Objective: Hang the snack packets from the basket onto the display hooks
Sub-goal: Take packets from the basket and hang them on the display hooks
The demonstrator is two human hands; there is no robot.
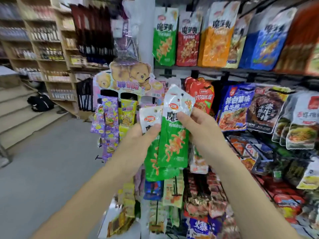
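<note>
Hands: right hand (pixel 198 130) pinches green-and-white foil snack packet (pixel 174 144); left hand (pixel 138 142) pinches matching packet (pixel 149 118) behind.
Risk: pinch slips, packet falls.

The front packet (pixel 174 135) is bright green under a white top, printed with orange strips (a red oval logo sits on the white); the rear packet (pixel 151 118) matches. The upper packets (pixel 188 40) run green, red, orange, blue. The bear card (pixel 129 78) is pink.

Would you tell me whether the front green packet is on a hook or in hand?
In hand: the right hand pinches the front green packet near its top; no hook holds it.
</note>
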